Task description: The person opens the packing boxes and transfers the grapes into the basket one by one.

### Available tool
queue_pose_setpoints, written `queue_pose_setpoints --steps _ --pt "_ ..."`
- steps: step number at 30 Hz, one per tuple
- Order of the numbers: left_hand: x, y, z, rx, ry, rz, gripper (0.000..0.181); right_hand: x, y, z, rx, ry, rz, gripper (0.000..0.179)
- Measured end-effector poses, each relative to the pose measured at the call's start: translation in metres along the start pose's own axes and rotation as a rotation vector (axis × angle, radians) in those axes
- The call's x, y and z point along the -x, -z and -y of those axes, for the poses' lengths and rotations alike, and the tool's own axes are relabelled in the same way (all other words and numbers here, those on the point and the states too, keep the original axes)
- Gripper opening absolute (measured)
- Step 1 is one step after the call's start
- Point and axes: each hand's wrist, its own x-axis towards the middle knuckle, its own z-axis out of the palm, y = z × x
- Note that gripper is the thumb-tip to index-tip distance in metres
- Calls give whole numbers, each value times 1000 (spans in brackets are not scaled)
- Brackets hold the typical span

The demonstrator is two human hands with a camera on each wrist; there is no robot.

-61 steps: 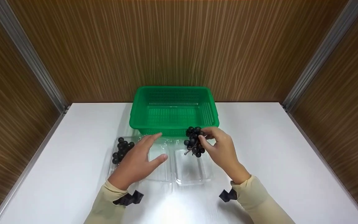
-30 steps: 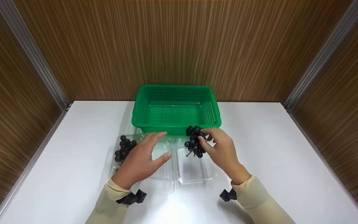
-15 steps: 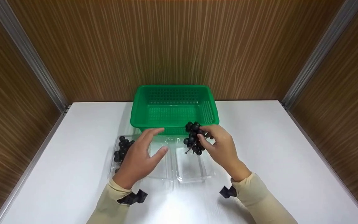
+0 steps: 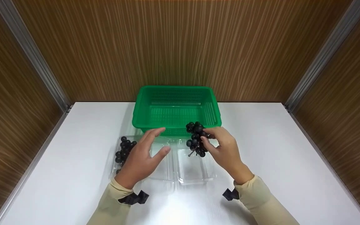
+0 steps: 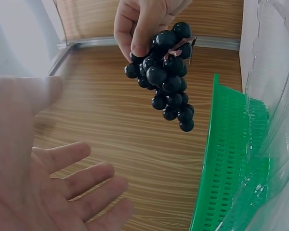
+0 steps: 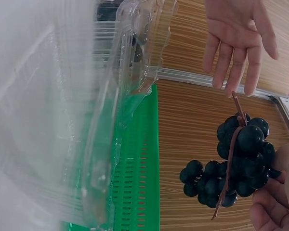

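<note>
Lifted a touch, the dark grape bunch (image 4: 195, 137) hangs pinched in the fingers of the right hand (image 4: 226, 150) above the clear container (image 4: 192, 168), near the green basket (image 4: 175, 128), the left hand's (image 4: 141, 159) fingers loosely spread around nothing, so this bunch is not yet set down.

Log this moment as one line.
right hand: pinches black grape bunch, raised | left hand: empty | clear clamshell: open, other grapes at left | perforated green basket: beyond clamshell

The left hand (image 4: 139, 162) hides part of the black grapes (image 4: 124, 152) in the clear clamshell (image 4: 192, 170); in the right-wrist view, edges cut off the right hand (image 6: 278, 202) — and the lower end of the green perforated basket (image 6: 143, 144).
</note>
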Motion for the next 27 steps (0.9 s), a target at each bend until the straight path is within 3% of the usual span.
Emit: queue_pose_setpoints --steps 7,14,21,27 --pt "2 2 3 30 0 -65 57 1 -3 1 7 3 1 23" --pt "3 0 2 34 27 -32 60 0 -2 0 19 24 11 24" --pt "2 -4 -2 40 11 -36 60 -5 11 1 48 36 28 23" --pt "1 -6 -5 27 30 5 64 -9 17 4 39 29 17 23"
